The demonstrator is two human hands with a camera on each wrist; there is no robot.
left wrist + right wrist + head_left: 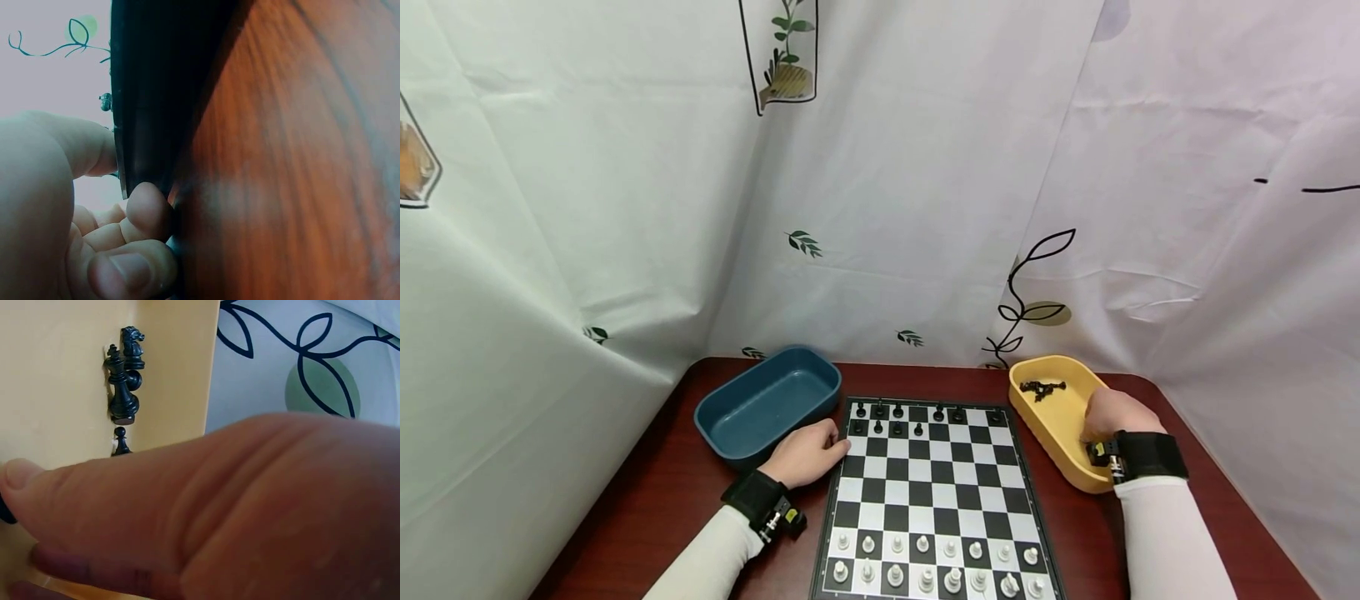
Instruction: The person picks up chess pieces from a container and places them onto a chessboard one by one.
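A chessboard lies on the table, with white pieces on its two near rows and black pieces on its far rows, some squares there bare. My left hand holds the board's left edge, thumb over the top and curled fingers against the dark side. Inside the yellow tray is my right hand, its thumb pinching a black chess piece mostly cut off by the frame. Beyond it lie a black king, a knight and a partly hidden pawn.
To the left of the board stands a dark blue tray, close beside my left hand. The reddish-brown table ends at a patterned white cloth that hangs behind and along both sides.
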